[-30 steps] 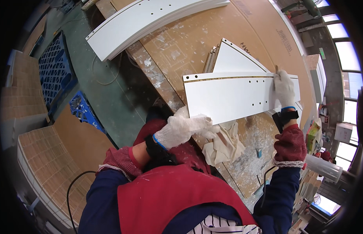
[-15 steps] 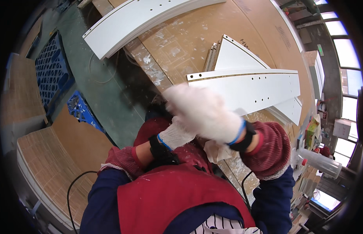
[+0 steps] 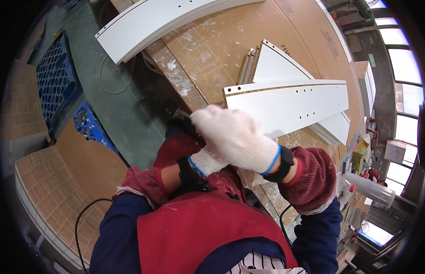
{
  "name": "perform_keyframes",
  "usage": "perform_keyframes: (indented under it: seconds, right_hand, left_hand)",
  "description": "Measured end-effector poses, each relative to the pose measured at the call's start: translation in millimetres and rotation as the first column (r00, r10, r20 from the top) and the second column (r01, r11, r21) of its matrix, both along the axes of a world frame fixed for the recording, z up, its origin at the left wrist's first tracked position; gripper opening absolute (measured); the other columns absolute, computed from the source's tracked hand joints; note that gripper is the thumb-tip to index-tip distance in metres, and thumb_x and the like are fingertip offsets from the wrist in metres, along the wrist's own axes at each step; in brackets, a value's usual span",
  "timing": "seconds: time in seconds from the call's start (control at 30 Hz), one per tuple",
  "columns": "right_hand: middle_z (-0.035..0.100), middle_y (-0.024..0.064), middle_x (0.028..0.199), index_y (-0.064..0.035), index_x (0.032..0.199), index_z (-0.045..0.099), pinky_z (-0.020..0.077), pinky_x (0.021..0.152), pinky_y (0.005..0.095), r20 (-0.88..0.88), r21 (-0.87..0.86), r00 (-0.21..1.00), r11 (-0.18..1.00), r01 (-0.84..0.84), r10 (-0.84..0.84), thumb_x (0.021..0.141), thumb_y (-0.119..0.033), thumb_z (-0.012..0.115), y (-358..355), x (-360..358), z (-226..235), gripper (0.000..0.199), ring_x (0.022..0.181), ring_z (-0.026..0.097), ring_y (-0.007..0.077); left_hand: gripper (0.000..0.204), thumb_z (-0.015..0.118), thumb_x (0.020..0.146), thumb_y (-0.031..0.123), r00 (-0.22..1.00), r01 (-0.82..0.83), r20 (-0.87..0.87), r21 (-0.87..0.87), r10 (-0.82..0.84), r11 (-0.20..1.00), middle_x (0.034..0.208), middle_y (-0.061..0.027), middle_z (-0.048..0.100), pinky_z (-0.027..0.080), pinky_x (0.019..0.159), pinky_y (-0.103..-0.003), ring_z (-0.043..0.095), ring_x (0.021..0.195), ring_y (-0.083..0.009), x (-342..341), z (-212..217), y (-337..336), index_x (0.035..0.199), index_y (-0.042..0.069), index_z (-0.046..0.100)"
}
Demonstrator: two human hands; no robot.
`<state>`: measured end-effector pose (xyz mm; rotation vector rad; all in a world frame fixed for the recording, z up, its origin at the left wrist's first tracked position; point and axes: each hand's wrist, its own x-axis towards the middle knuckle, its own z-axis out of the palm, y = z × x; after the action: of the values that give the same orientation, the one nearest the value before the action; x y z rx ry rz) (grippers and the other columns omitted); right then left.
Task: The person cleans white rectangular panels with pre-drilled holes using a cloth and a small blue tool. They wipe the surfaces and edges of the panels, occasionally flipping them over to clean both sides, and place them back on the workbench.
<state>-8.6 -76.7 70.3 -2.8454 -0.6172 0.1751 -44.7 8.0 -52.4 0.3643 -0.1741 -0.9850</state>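
Presently the right hand (image 3: 233, 137), gloved in white, is lying over the left hand (image 3: 208, 160) close to the person's chest; whether either is gripping anything cannot be told. The white drilled panel (image 3: 290, 102) is lying on the workbench (image 3: 212, 50) just beyond the right hand, its long axis running left to right, the right hand nearer. A triangular white panel (image 3: 278, 66) is lying behind it, a long curved white board (image 3: 162, 20) well apart. Nothing is standing between.
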Motion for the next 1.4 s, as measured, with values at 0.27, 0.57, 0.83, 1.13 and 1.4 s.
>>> perform_keyframes:
  seconds: [0.27, 0.57, 0.83, 1.13, 1.4]
  right_hand:
    - [0.061, 0.0137, 0.084, -0.0078, 0.098, 0.053, 0.0539, 0.062, 0.0380, -0.033, -0.196, 0.983, 0.965, 0.173, -0.182, 0.080, -0.006, 0.056, -22, 6, 5, 0.018, 0.076, 0.066, 0.0302]
    - [0.063, 0.0120, 0.083, -0.0064, 0.092, 0.058, 0.0536, 0.058, 0.0365, -0.002, -0.216, 0.936, 0.914, 0.343, -0.352, 0.081, -0.010, 0.060, -34, 19, 9, 0.011, 0.072, 0.067, 0.0290]
    - [0.063, 0.0116, 0.092, -0.0089, 0.100, 0.058, 0.0532, 0.066, 0.0375, -0.017, 0.078, 0.980, 0.977, 0.201, -0.200, 0.082, -0.011, 0.059, -25, -1, 15, 0.018, 0.081, 0.066, 0.0293]
    - [0.059, 0.0088, 0.076, -0.0070, 0.087, 0.057, 0.0524, 0.051, 0.0347, 0.187, -0.157, 0.982, 0.988, 0.005, 0.025, 0.076, -0.010, 0.060, -28, -2, 2, 0.011, 0.066, 0.067, 0.0243]
    - [0.065, 0.0114, 0.082, -0.0082, 0.105, 0.064, 0.0517, 0.061, 0.0321, -0.117, 0.432, 0.897, 0.791, 0.433, -0.427, 0.082, -0.010, 0.065, -66, -26, 15, 0.023, 0.070, 0.065, 0.0230]
  left_hand:
    - [0.054, 0.061, 0.090, 0.009, 0.999, 0.020, -0.041, 0.155, -0.014, 0.988, 0.125, -0.0136, 0.054, 0.054, 0.088, -0.040, 0.060, 0.108, -0.0271, 6, 20, -4, 0.139, 0.005, 0.038]
    - [0.041, 0.067, 0.088, 0.011, 0.958, -0.067, 0.264, 0.584, -0.111, 0.809, 0.119, -0.0089, 0.059, 0.048, 0.094, -0.033, 0.056, 0.111, -0.0174, 14, 40, 2, 0.125, 0.002, 0.051]
    - [0.051, 0.059, 0.092, 0.011, 0.750, -0.237, 0.656, 0.387, -0.085, 0.891, 0.131, -0.0139, 0.051, 0.044, 0.101, -0.040, 0.049, 0.123, -0.0266, -11, -21, -1, 0.138, 0.003, 0.037]
    - [0.046, 0.058, 0.092, 0.012, 0.793, -0.232, 0.598, 0.468, -0.113, 0.853, 0.128, -0.0113, 0.051, 0.046, 0.097, -0.038, 0.051, 0.120, -0.0232, -4, 8, -3, 0.134, 0.004, 0.042]
    - [0.036, 0.054, 0.094, 0.004, 0.992, 0.113, -0.088, 0.247, -0.094, 0.962, 0.116, -0.0127, 0.059, 0.053, 0.089, -0.034, 0.062, 0.103, -0.0224, 17, 48, 8, 0.129, -0.002, 0.045]
